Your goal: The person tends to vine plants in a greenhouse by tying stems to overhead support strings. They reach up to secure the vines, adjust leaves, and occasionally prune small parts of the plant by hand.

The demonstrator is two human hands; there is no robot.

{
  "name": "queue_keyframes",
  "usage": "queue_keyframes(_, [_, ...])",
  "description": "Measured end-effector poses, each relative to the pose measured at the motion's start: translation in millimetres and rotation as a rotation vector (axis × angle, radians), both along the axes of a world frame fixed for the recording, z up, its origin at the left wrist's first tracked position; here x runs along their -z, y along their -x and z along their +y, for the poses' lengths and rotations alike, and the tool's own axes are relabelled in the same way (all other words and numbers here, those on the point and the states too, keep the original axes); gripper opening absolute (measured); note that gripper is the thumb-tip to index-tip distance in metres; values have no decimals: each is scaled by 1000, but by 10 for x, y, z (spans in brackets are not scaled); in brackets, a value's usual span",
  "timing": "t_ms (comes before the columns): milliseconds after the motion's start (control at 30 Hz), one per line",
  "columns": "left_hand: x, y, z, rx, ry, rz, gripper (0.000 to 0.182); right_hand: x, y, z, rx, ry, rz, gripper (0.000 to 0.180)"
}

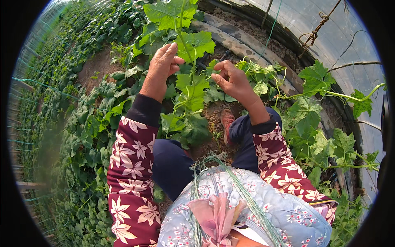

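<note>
A climbing vine stem [187,46] with broad lobed leaves rises in front of me, between my two hands. My left hand [163,66] is just left of the stem, its fingers curled and its thumb pointing up along them. The curled fingertips are close to the stem; whether they touch it is unclear. To the right of the stem, my right hand [232,78] has its thumb and bent fingers close together. Anything thin between them is too small to make out. A bright green leaf [193,91] hangs lower on the stem, below the hands.
A bundle of green twine [243,191] lies over my quilted vest [277,210]. Taut green twine [271,34] runs upward at the right. Dense leafy plants [83,148] fill the left. Plastic sheeting [345,40] and a side vine [345,95] border the right; my shoe [227,123] rests on soil.
</note>
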State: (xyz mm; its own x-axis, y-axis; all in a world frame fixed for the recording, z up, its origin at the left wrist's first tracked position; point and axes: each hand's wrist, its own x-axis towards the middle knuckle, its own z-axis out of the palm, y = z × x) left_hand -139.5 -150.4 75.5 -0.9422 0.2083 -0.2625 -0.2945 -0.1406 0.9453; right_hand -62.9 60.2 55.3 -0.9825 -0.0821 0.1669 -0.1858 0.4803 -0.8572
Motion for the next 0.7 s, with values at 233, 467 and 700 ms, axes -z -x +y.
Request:
queue_keyframes(233, [-127,506,109,-232,-126,-127,53,133,204,-121,-37,204,-49,26])
queue_keyframes(467, [-60,612,-193,-387,55,-120,48,-10,395,-226,-165,-13,11,30])
queue_keyframes(700, [-119,453,-163,-225,112,-166,49,-196,793,-552,-189,-137,-4,43])
